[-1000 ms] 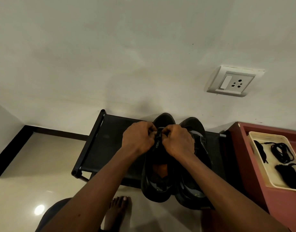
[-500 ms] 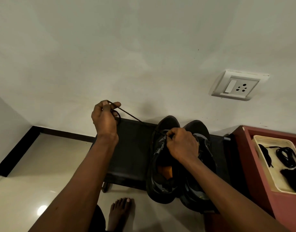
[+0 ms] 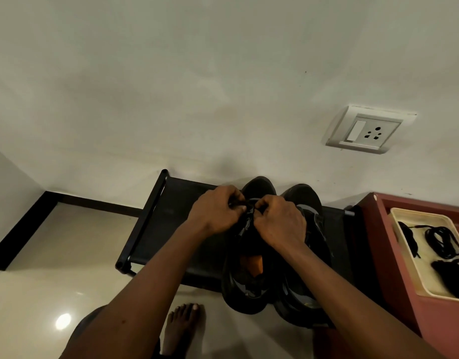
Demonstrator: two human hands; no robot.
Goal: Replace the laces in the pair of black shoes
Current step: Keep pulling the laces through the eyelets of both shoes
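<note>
Two black shoes stand side by side on a black rack, toes toward the wall. The left shoe has an orange insole showing. The right shoe is partly hidden by my right forearm. Both hands meet over the left shoe's eyelets. My left hand pinches a thin black lace with curled fingers. My right hand has its fingers curled at the shoe's lacing, pinching the lace or eyelet edge; the fingertips hide the exact hold.
A cream tray with several coiled black laces sits on a red-brown cabinet at the right. A wall socket is above. My bare foot stands on the glossy floor below the rack.
Half a second ago my left hand was up and to the left, pulling the lace taut. It has come back to the left shoe beside my right hand.
</note>
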